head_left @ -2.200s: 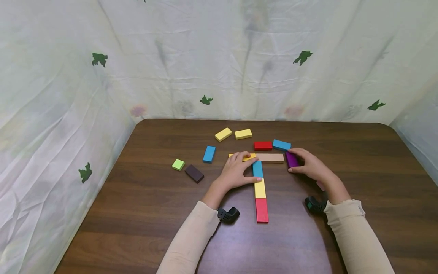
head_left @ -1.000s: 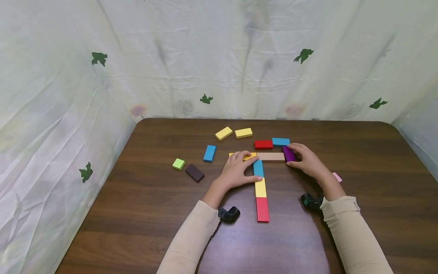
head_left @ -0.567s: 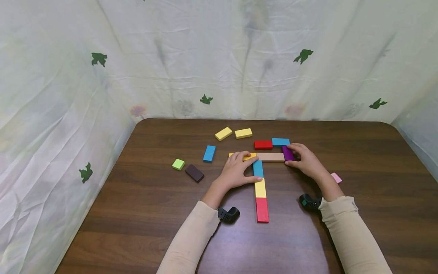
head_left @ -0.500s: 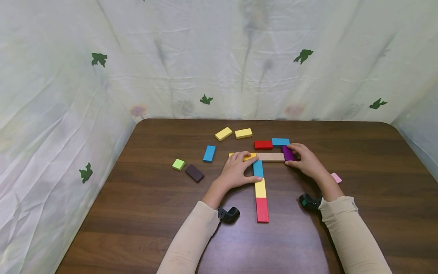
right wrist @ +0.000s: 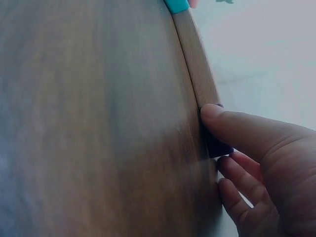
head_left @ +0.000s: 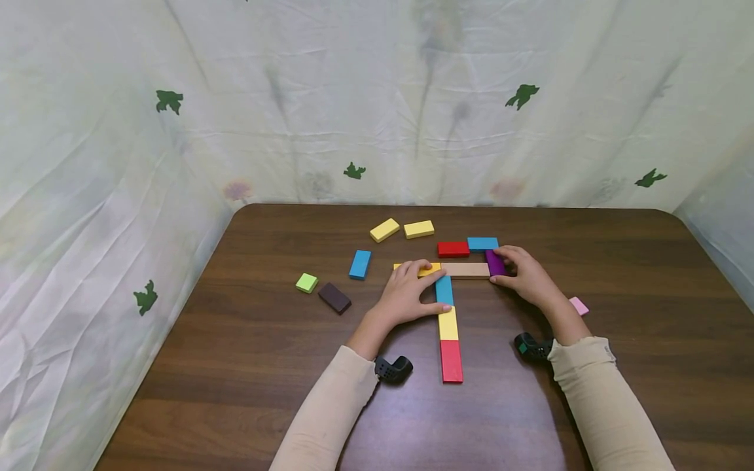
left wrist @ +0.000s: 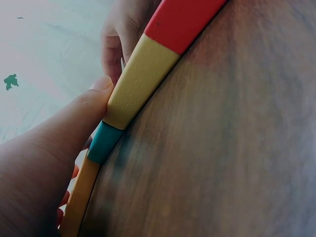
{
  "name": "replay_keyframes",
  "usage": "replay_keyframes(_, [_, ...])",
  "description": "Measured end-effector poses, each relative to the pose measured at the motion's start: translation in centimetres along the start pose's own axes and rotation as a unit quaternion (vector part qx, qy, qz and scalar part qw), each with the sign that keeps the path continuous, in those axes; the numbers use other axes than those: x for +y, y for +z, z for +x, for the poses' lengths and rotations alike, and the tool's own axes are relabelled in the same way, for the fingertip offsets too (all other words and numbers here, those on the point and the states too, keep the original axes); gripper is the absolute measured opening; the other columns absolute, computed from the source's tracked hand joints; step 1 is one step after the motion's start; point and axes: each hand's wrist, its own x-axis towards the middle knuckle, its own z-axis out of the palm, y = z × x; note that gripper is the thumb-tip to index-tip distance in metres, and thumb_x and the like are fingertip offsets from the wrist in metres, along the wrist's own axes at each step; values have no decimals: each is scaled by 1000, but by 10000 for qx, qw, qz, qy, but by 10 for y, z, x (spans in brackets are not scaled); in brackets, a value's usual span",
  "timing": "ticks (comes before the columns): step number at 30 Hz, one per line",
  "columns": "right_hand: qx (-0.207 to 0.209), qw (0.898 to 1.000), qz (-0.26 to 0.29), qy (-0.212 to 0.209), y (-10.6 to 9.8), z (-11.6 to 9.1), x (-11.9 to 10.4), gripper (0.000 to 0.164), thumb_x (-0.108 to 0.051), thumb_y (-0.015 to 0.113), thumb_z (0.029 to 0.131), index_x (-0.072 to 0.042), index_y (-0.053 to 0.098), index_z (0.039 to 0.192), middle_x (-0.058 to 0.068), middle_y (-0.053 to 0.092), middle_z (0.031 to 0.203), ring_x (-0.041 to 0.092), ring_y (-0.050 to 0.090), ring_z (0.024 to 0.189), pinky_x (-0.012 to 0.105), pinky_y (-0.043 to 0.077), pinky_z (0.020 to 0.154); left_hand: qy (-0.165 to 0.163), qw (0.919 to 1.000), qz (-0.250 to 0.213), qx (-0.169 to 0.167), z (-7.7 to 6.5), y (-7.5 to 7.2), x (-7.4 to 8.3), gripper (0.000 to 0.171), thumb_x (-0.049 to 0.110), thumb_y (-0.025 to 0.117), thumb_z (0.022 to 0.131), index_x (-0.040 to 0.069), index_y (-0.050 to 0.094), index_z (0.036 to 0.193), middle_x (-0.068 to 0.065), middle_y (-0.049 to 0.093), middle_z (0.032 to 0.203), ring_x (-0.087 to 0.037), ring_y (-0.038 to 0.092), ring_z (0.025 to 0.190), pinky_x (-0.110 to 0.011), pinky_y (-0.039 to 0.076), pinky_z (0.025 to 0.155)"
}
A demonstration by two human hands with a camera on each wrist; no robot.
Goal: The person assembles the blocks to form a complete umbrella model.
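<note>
In the head view my right hand [head_left: 531,280] pinches a purple block [head_left: 493,263] between thumb and fingers. The purple block stands against the right end of a beige block [head_left: 465,271] and touches a blue block behind it [head_left: 482,244]. Fingers of my left hand [head_left: 406,293] rest over an orange-yellow block [head_left: 432,268], partly covering it. Its thumb touches the side of the stem where a blue block [head_left: 444,292] meets a yellow block [head_left: 448,322]; a red block [head_left: 451,361] ends this stem. In the right wrist view, my thumb covers part of the purple block [right wrist: 217,148].
Loose on the wooden table [head_left: 247,392] lie a red block [head_left: 453,249], two yellow ones, including a tilted yellow block [head_left: 385,230], a blue block [head_left: 360,265], a dark brown block [head_left: 334,298], a green block [head_left: 306,282] and a pink block [head_left: 579,305].
My right hand has slid the purple block left and away from me, up against the beige block. The blue block behind it has straightened. The left hand has stayed in place.
</note>
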Motion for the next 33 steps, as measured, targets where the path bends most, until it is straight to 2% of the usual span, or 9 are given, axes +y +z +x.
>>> replay_keyframes(6, [23,10000,-9,-15,0,-1,0,60,-16,68,81,8,41,128,25,33,130,38,41,107,51,36,89,8,10000,-6,-25,0,0,1,74,68,49,75,35,33,139,1,31,134,-18,19,125,-47,15,103])
replay_keyframes(12, [272,9995,134,-112,0,0,-1,58,-22,66,83,7,42,126,26,34,129,39,41,108,51,36,89,29,10000,14,-1,0,0,1,74,68,49,75,34,34,138,1,31,133,-18,20,124,-46,16,103])
replay_keyframes(18, [427,9989,20,202,-3,5,-5,61,-32,60,86,2,38,131,25,33,132,40,32,120,53,28,96,12,10000,18,-18,0,0,0,73,68,49,75,35,34,138,2,31,133,-17,20,124,-46,16,103])
replay_keyframes(33, [702,9968,138,356,-3,27,-11,48,-21,58,89,2,43,128,23,39,129,38,37,118,51,30,95,49,10000,25,42,0,1,-1,73,68,49,75,34,35,138,1,31,133,-18,21,123,-47,16,102])
